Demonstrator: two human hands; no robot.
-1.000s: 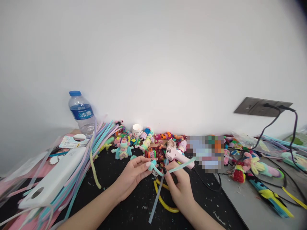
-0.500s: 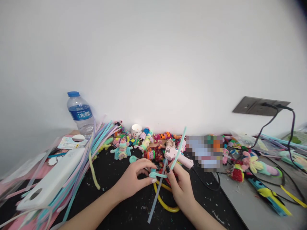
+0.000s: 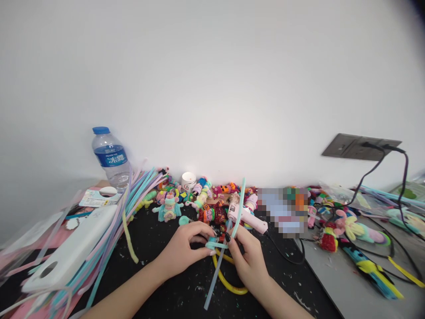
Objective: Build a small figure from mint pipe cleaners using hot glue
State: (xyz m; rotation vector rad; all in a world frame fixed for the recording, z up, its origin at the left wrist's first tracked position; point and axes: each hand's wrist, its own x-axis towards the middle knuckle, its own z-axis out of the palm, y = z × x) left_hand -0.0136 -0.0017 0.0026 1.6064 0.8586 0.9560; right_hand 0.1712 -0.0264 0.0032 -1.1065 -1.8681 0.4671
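My left hand [image 3: 184, 248] pinches the coiled end of a teal pipe cleaner [image 3: 238, 208] over the black mat [image 3: 159, 274]. My right hand [image 3: 247, 257] grips the same pipe cleaner just right of the coil, with its free end standing up toward the wall. A pale blue pipe cleaner [image 3: 214, 279] runs down from between my hands toward the table's front. A yellow pipe cleaner loop [image 3: 229, 283] lies on the mat under my right hand. A pink glue gun [image 3: 247, 217] rests just behind my hands.
A bundle of pastel pipe cleaners [image 3: 122, 212] and a white case [image 3: 71, 252] lie at left. A water bottle [image 3: 111, 157] stands by the wall. Several small pipe-cleaner figures [image 3: 199, 199] crowd the back. Cables [image 3: 381, 181] run from a wall socket [image 3: 360, 147] at right.
The teal pipe cleaner's free end swung from pointing right to standing upright. Both hands dropped slightly and closed in on the coil.
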